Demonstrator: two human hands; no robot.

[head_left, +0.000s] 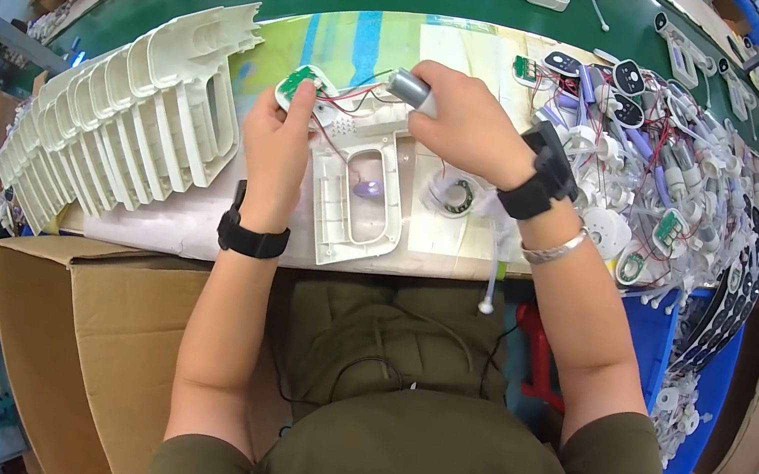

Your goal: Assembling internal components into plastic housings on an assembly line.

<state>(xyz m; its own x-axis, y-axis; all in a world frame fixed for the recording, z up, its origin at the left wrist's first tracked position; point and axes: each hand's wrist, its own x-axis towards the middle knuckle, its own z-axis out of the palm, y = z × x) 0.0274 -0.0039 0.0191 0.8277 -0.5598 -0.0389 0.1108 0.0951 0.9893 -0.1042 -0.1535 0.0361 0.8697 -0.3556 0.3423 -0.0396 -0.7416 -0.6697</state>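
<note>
The left hand (280, 133) pinches a green circuit board (299, 80) at eleven o'clock of a white plastic shell (328, 203), while the right hand (469, 123) grips a silver cylinder (410, 89) toward one o'clock.

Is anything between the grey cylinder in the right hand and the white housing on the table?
Red and dark wires cross over the upper part of the white housing, left of the grey cylinder. Nothing else visible stands between, though the right hand and cylinder hide part of that spot.

stacked housings (133, 107) blocking left, parts heap (643, 152) crowding right, white frame (328, 203) between; striped tabletop (338, 42) free beyond
</note>
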